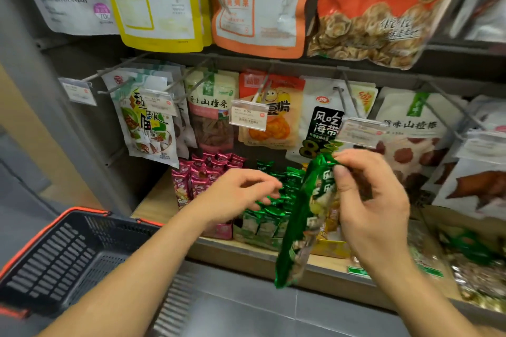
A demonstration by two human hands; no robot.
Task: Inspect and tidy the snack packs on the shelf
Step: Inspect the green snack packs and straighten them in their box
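Green pack (302, 216) hung limp before the shelf (156, 200), pinched at its top seam by the right hand (375, 200). It looked light, soft and slick, so that crimped seam seemed the surest hold. The left hand (238, 194) hovered loosely curled and empty above the boxed packs (262, 219).

Black slatted shopping basket (68, 252) with an orange rim, near left, over grey tiled floor (246, 309). Clear price tags (247, 115) hang on metal hooks (263, 85), far side.
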